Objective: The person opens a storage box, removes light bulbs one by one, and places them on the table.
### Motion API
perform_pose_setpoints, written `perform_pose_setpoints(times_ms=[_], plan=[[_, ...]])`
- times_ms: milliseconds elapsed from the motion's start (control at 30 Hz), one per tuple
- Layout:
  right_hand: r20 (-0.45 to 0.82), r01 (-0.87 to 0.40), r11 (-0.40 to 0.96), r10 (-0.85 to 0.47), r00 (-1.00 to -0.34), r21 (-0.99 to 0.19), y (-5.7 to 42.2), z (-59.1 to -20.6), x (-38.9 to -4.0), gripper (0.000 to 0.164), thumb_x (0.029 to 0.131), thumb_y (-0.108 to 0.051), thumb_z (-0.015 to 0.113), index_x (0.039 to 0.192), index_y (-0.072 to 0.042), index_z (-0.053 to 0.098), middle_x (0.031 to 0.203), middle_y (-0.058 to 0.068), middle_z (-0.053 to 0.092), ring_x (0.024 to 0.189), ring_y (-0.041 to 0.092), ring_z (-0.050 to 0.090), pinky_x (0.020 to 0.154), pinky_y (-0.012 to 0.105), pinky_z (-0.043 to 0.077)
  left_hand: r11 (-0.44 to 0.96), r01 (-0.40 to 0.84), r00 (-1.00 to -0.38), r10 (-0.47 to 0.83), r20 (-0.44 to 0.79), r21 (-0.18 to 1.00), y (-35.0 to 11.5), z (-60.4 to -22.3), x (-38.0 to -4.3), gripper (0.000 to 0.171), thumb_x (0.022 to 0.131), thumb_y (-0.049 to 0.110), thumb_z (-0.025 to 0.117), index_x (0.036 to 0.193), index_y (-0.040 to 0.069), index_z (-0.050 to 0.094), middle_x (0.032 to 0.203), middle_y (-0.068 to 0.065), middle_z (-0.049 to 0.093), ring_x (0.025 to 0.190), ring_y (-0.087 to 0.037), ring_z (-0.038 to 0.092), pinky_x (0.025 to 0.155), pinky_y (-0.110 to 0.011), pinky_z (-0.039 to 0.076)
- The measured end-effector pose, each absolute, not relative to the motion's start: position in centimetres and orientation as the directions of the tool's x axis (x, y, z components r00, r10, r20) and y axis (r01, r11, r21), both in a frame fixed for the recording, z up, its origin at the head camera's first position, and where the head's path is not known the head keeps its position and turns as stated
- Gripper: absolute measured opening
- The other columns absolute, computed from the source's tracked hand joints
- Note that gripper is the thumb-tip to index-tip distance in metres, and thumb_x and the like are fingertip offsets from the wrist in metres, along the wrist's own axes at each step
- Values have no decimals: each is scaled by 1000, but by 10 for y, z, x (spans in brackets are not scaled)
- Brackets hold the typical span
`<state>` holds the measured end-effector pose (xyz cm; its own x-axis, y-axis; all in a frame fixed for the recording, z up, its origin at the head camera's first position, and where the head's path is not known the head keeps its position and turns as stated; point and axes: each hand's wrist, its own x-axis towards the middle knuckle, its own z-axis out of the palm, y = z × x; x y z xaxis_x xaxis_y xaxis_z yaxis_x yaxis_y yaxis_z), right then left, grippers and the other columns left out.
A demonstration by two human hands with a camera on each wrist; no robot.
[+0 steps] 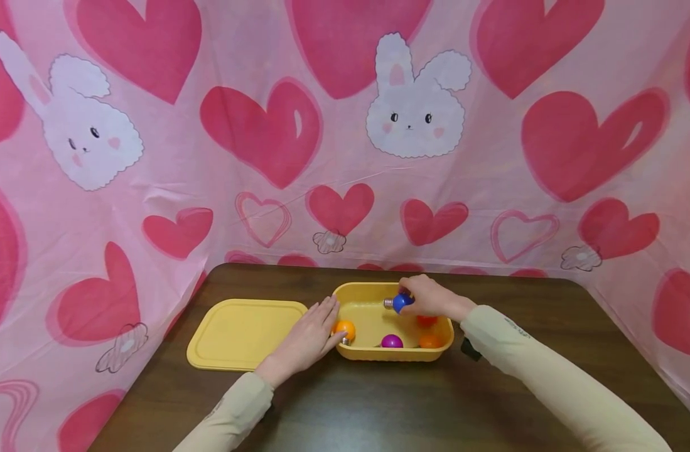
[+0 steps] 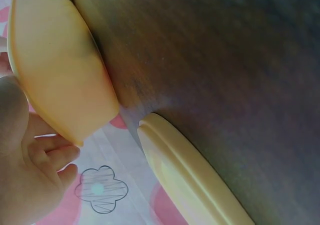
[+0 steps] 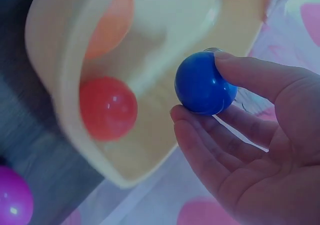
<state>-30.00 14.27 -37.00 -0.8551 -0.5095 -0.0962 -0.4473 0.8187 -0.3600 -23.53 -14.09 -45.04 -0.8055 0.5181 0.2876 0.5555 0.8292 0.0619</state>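
A yellow plastic container (image 1: 353, 355) stands on the table with colored light bulbs inside. Over its right part, my right hand (image 1: 432, 296) pinches a blue light bulb (image 3: 202, 85) between thumb and fingertips, its silver screw base pointing left in the head view. My left hand (image 1: 307, 336) rests on the container's left rim with extended fingers. Just inside that rim sits an orange-yellow bulb (image 1: 345, 328). A purple bulb (image 1: 392, 341) lies along the near wall. On the right are an orange bulb (image 1: 430, 341) and a red bulb (image 3: 108, 108), partly hidden by the right hand in the head view.
The flat yellow lid (image 1: 240, 336) lies on the dark wooden table (image 1: 378, 408), left of the container. Outside the container, a purple ball-shaped thing (image 3: 14, 197) shows at the right wrist view's edge. A pink heart-patterned cloth (image 1: 345, 157) hangs behind the table.
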Motion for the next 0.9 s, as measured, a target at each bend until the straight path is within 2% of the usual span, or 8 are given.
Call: perform_pose_setpoints(times_ms=[133, 433, 567, 900], plan=[[-53, -459, 814, -509, -859, -356, 156, -363, -297, 36, 82, -20, 80, 110, -5, 64, 103, 11, 67, 94, 25, 63, 85, 41, 61, 833, 550, -814, 515, 270, 69, -141, -450, -235, 68, 100, 45, 53, 147, -3, 43, 156, -19, 41, 145, -30, 41, 121, -47, 34], [80, -525, 779, -532, -843, -344, 194, -348, -294, 31, 81, -17, 81, 103, -4, 65, 95, 8, 68, 83, 18, 62, 78, 38, 62, 838, 536, -829, 502, 248, 98, -141, -449, -235, 68, 99, 45, 54, 147, -2, 43, 157, -18, 40, 145, -32, 41, 121, -48, 33], [124, -532, 782, -522, -844, -324, 213, -347, -293, 30, 81, -20, 81, 101, -4, 65, 94, 9, 69, 84, 20, 63, 76, 38, 62, 833, 544, -823, 506, 258, 100, -141, -448, -236, 68, 99, 44, 55, 146, -3, 44, 156, -19, 41, 144, -33, 43, 120, -48, 35], [128, -488, 800, -475, -871, -348, 254, -354, -291, 33, 83, -18, 79, 103, 2, 63, 94, 14, 70, 83, 24, 68, 78, 44, 62, 828, 552, -818, 515, 257, 97, -140, -447, -236, 67, 99, 43, 55, 146, -4, 44, 156, -19, 41, 144, -33, 42, 120, -48, 35]])
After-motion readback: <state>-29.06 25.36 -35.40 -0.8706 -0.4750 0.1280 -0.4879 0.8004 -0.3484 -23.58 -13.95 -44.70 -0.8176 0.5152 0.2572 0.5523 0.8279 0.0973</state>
